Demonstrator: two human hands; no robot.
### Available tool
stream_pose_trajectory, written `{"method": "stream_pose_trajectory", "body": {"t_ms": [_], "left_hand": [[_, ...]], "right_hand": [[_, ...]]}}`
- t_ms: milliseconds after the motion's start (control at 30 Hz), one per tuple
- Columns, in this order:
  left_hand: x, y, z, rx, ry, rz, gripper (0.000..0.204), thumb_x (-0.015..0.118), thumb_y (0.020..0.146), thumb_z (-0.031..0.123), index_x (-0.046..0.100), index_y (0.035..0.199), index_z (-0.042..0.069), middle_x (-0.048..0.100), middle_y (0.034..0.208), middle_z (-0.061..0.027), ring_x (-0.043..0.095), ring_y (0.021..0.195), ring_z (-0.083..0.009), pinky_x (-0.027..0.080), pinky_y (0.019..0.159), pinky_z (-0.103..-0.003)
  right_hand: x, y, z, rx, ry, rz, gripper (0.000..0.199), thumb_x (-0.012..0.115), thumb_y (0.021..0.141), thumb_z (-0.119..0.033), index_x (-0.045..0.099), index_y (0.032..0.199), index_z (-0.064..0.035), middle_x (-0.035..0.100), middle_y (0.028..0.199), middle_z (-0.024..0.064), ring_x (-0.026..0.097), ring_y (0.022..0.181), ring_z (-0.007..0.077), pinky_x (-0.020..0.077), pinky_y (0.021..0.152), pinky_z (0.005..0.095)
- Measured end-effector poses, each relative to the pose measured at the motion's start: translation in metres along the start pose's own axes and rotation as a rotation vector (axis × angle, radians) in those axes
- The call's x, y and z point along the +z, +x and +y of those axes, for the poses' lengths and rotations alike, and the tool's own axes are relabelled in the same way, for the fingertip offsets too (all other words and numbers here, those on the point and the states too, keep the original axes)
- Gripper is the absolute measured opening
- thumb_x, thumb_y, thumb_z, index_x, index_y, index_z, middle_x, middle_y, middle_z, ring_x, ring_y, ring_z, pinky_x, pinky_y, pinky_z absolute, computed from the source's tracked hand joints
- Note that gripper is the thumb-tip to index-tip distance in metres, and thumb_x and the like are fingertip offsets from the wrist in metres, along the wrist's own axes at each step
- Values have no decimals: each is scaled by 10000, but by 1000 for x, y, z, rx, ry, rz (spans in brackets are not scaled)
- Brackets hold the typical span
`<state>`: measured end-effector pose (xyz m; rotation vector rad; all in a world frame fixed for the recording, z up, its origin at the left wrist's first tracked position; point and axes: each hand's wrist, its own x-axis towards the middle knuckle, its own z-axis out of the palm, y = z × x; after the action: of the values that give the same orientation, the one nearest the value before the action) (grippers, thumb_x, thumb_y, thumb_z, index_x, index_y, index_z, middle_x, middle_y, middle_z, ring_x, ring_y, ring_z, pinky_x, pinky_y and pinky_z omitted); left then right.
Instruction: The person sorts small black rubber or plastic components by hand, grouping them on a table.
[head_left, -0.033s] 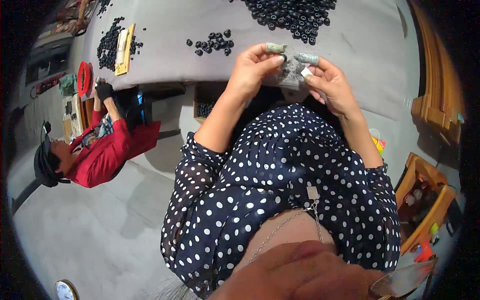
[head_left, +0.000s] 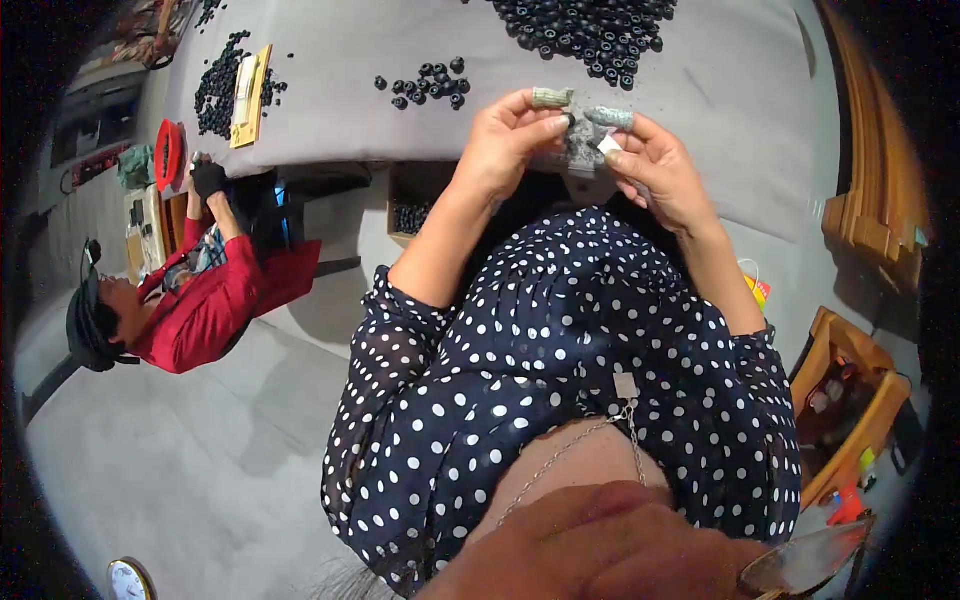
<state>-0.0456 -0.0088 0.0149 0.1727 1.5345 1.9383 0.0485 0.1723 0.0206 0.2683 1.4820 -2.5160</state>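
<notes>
My left hand (head_left: 508,135) pinches a small black round part (head_left: 570,120) between thumb and index finger, above the table's near edge. Greenish wrapping covers the index fingertip. Facing it, my right hand (head_left: 650,160) is closed on a small white flat piece (head_left: 608,145), gripped under the thumb. Its index finger has a grey-green wrap and points at the black part, a small gap between them. Whatever else lies inside the right hand's curled fingers is hidden. Dark crumbs (head_left: 583,150) are scattered on the table between the hands.
Beyond my hands lies a big pile of black round parts (head_left: 590,35); a smaller group (head_left: 430,85) is to its left. Farther left are tiny black pieces (head_left: 215,95) and a yellow card (head_left: 250,100). A co-worker in red (head_left: 205,310) sits at left. An open drawer (head_left: 405,220) holds dark parts.
</notes>
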Motion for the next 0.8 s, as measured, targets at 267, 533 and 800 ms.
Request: {"method": "stream_pose_trajectory", "body": {"t_ms": [267,533,800], "left_hand": [[-1,-12,-12,-192,-459,-108,184,603,858,63,576,1034,19,621,838,-45,597,727,-109,538,708,-274],[-5,-10,-15,-181,-593,-101,137,580,876,82,583,1006,40,621,881,-55,582,737,-123,511,707,-287],[5,-14,-17,-208,-537,-176,281,611,867,181,521,1106,61,590,942,-9,571,835,-108,495,745,-272]], "right_hand": [[18,6,0,16,-73,-55,310,622,845,-89,540,1136,-17,589,801,-10,466,535,14,358,453,146],[12,4,4,11,-21,-63,326,623,846,-85,528,1148,-9,609,818,6,471,533,19,361,455,143],[9,3,5,15,-41,-108,318,638,839,-138,535,1115,-18,617,815,3,471,512,10,326,395,126]]}}
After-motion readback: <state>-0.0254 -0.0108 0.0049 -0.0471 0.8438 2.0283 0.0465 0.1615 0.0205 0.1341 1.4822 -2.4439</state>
